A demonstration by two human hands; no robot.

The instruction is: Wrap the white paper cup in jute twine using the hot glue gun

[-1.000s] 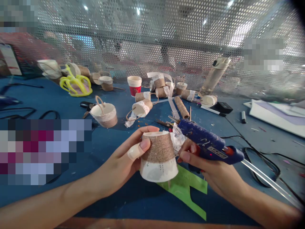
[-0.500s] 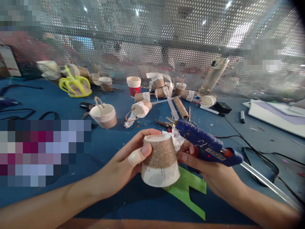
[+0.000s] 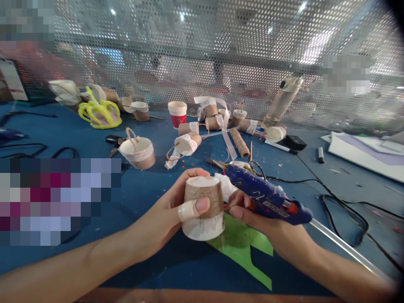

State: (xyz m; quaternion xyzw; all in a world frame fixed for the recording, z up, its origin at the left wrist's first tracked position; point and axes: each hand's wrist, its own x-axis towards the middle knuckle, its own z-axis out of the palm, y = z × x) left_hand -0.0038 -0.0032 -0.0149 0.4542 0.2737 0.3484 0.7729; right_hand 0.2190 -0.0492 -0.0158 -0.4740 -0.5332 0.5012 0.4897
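Observation:
My left hand [image 3: 172, 214], with a bandage around its thumb, grips an upside-down paper cup [image 3: 206, 191]. Brown twine is wound around the part nearer its base, and the lower part by the rim is bare white. A blue glue gun [image 3: 261, 191] is in my right hand [image 3: 252, 212], its nozzle pointing away and left, with a clear glue stick out the back. The right thumb and fingertips are pinched close to the cup's right side, near what looks like a twine end. Behind the cup lies white lace [image 3: 224, 187].
Green paper [image 3: 249, 248] lies beneath the hands. Beyond are a small basket [image 3: 139, 153] with a twine handle, several twine-wrapped cups, a twine roll [image 3: 239, 143], red cups [image 3: 177, 113] and a yellow crown-like piece [image 3: 100, 113]. A black cord [image 3: 303, 179] runs at right.
The cup has shifted slightly left and turned in my left hand, the thumb now further across it. The glue gun has moved a little left and down; the lace sits apart behind.

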